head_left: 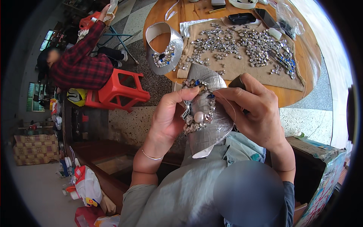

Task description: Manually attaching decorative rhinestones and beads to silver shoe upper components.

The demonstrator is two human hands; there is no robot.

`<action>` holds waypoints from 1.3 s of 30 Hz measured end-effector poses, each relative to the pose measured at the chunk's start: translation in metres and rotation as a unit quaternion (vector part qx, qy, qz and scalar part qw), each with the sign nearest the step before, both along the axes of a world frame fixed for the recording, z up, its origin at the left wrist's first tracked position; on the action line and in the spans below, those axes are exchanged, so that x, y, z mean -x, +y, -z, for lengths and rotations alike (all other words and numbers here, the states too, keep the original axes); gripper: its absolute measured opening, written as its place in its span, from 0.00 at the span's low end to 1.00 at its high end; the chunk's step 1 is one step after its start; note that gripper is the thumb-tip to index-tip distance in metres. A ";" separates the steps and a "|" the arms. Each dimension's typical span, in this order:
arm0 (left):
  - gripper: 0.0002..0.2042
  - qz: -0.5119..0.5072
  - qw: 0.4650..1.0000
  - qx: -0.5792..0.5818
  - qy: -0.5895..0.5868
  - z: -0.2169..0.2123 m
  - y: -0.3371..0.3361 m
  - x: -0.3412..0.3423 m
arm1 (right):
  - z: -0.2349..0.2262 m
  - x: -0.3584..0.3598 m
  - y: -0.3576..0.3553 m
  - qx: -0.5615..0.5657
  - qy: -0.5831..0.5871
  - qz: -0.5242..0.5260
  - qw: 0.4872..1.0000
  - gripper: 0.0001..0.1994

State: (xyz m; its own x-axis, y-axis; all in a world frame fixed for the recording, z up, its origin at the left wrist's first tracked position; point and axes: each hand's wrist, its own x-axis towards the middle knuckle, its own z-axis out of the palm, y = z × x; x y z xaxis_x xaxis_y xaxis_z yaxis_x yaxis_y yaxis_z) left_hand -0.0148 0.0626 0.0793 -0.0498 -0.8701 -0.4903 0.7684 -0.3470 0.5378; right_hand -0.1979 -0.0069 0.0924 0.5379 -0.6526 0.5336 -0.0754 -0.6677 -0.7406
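Necklace (198,117) lies on a silver form (221,126) near the wooden surface (189,10), gripped by the left hand (170,111). Right hand (257,108) apparently pinches thread (230,103); stitching seems in hand, the next pull calling for even tension.

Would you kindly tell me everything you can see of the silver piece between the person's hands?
The silver piece is a broad, curved sheet with a shiny, creased, foil-like surface and a pale lower edge. A curving cluster of stones, mostly clear or brownish, adorns it, with dark blue ones and a large whitish, pearl-like bead. It is held tilted, near the wooden table. The left hand grips its left side; the right hand's fingers reach its upper right.
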 end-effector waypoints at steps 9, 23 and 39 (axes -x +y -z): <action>0.13 -0.004 1.000 -0.002 -0.009 0.000 -0.002 0.002 | 0.002 0.000 0.001 -0.023 0.000 0.012 1.000 0.07; 0.13 -0.116 0.987 0.085 -0.071 -0.018 0.011 0.035 | -0.008 -0.001 -0.009 -0.075 -0.038 -0.048 0.995 0.07; 0.13 -0.040 0.999 -0.004 -0.014 -0.010 0.000 0.009 | -0.007 0.000 -0.010 -0.051 -0.033 -0.045 0.997 0.07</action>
